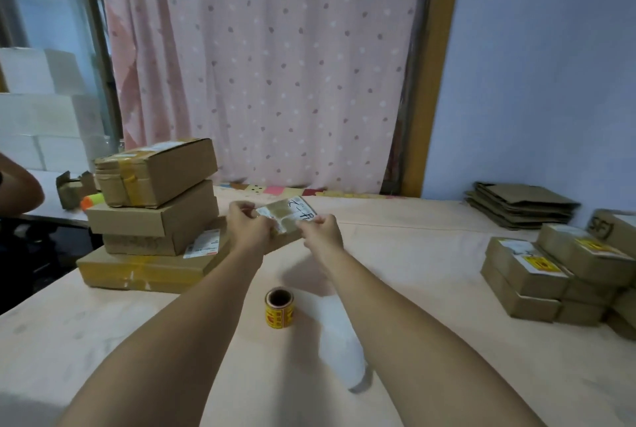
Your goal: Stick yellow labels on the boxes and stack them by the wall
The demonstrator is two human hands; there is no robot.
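Left hand [248,222] and right hand [321,232] each grip an end of a small box [287,216] held above the surface [413,289], seemingly to label it from the label roll [279,307] lying just nearer.

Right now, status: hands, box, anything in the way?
Left hand and right hand both grip a small box. No yellow label visible on it. Label roll stands untouched. Nothing blocking.

A small brown box [287,220] is held tilted above the counter [430,292]. A yellow label roll [279,309] is stood on end nearer. Labelled boxes [526,270] are stacked rightward.
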